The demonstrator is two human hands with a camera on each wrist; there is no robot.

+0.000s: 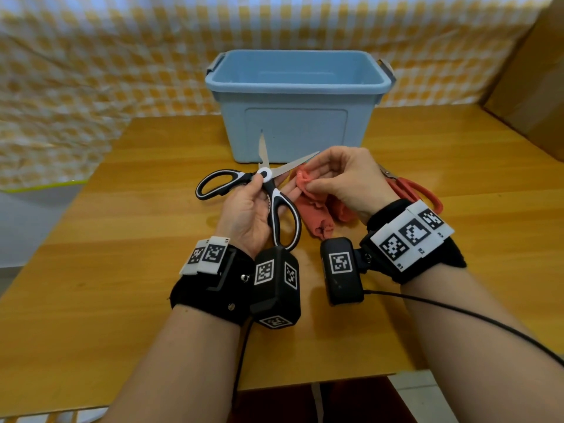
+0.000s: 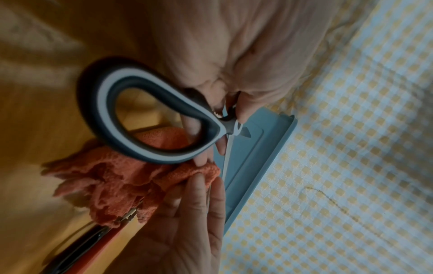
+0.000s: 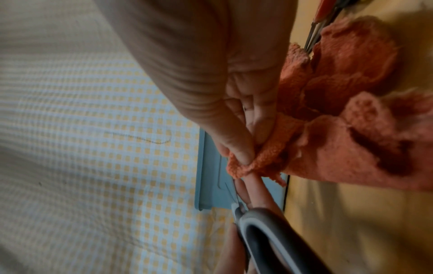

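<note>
My left hand (image 1: 248, 206) holds black-and-white scissors (image 1: 268, 190) near the pivot, blades spread wide, one pointing up, the other toward the right hand. In the left wrist view the scissors' handle loop (image 2: 150, 118) fills the middle. My right hand (image 1: 338, 181) pinches a fold of an orange knitted cloth (image 1: 308, 181) between thumb and fingers, just beside the lower blade. The cloth (image 3: 351, 115) hangs down onto the wooden table (image 1: 122, 239). The pinch shows in the right wrist view, thumb on the cloth's edge.
An open light-blue plastic bin (image 1: 296, 99) stands behind the hands. Red-handled scissors (image 1: 412, 190) lie on the table under the right wrist. A yellow checked cloth (image 1: 91, 71) covers the back. A cardboard box (image 1: 534, 87) sits at the right.
</note>
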